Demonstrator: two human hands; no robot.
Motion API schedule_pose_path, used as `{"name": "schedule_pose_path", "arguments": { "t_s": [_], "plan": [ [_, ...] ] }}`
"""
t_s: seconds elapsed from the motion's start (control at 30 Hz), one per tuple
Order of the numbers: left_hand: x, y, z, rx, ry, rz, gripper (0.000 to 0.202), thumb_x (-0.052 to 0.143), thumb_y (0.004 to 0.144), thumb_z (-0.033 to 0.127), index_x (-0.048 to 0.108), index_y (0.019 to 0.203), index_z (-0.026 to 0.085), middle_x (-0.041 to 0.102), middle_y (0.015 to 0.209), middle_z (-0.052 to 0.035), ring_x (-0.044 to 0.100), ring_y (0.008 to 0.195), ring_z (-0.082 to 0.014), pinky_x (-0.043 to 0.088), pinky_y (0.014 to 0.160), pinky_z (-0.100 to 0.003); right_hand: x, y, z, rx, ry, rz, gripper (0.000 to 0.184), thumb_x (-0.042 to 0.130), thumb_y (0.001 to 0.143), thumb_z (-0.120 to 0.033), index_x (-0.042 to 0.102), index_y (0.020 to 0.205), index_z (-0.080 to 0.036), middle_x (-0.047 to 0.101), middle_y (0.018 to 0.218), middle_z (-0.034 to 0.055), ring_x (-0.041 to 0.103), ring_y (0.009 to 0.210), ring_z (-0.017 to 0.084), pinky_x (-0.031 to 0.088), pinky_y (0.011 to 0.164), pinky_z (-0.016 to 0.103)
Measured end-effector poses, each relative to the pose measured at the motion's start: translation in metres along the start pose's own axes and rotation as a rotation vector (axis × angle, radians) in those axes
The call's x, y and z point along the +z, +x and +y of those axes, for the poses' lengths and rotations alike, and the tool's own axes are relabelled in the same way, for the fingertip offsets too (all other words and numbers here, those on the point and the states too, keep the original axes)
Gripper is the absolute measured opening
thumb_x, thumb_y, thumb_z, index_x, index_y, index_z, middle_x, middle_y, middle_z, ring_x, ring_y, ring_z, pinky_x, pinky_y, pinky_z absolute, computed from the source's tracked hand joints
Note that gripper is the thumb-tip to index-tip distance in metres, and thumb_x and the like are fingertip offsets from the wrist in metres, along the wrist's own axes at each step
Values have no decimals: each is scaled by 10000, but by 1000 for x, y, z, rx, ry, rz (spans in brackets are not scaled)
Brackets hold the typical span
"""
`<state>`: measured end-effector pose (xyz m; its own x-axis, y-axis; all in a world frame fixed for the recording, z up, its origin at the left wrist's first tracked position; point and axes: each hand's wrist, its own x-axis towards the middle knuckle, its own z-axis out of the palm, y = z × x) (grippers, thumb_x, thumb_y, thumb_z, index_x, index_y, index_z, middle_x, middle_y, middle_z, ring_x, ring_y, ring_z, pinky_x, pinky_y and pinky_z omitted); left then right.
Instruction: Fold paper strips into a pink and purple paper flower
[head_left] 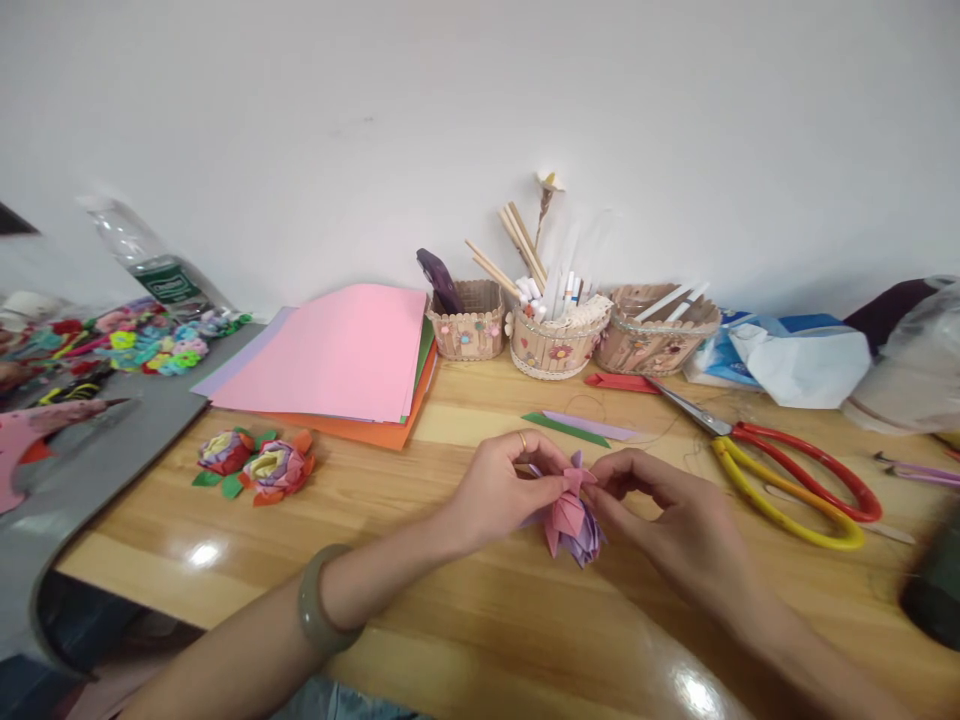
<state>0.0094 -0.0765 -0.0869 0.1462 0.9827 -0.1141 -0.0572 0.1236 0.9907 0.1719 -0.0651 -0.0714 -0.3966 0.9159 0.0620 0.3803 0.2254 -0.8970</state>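
Note:
Between my hands, just above the wooden table [420, 600], is a pink and purple folded paper flower [568, 515], its purple petals pointing down. My left hand [517, 480] pinches its upper pink part between thumb and fingers. From the other side, the thumb and forefinger of my right hand [660, 510] close on the flower's right edge. Behind it lie a green paper strip [566, 430] and a lilac paper strip [589, 425]. Two finished-looking paper flowers [277, 470] with orange, yellow and purple petals and green leaves sit at the left.
Large scissors [795, 470] with red and yellow handles lie at right, near a red paper strip [622, 383]. A coloured paper stack [330, 350] is at back left. Decorated baskets [559, 350] line the wall beside a tissue pack [799, 360]. A bottle [161, 265] leans at far left.

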Motion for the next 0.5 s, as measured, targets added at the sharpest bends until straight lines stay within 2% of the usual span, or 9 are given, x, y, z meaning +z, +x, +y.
{"name": "schedule_pose_path", "arguments": {
  "t_s": [0.1, 0.3, 0.5],
  "plan": [
    [0, -1, -1, 32, 19, 12, 130, 652, 644, 233, 567, 661, 136, 581, 638, 8, 501, 543, -74, 393, 536, -213, 1, 1, 1, 27, 30, -20, 167, 588, 751, -352, 608, 742, -186, 634, 674, 24, 562, 621, 140, 450, 603, 257],
    [-2, 2, 1, -6, 7, 6, 173, 682, 616, 268, 589, 665, 131, 574, 591, 13, 460, 515, -63, 354, 512, -206, -2, 4, -1, 173, 204, -171, 222, 620, 706, -392, 583, 722, -174, 635, 716, 32, 583, 657, 150, 469, 613, 267],
    [-6, 3, -1, -22, -101, -50, 223, 697, 606, 267, 568, 734, 137, 591, 652, 10, 505, 541, -68, 388, 537, -213, -3, 2, 1, 195, 240, -173, 248, 619, 706, -415, 581, 709, -170, 641, 705, 37, 594, 638, 152, 474, 612, 278]
  ]
}}
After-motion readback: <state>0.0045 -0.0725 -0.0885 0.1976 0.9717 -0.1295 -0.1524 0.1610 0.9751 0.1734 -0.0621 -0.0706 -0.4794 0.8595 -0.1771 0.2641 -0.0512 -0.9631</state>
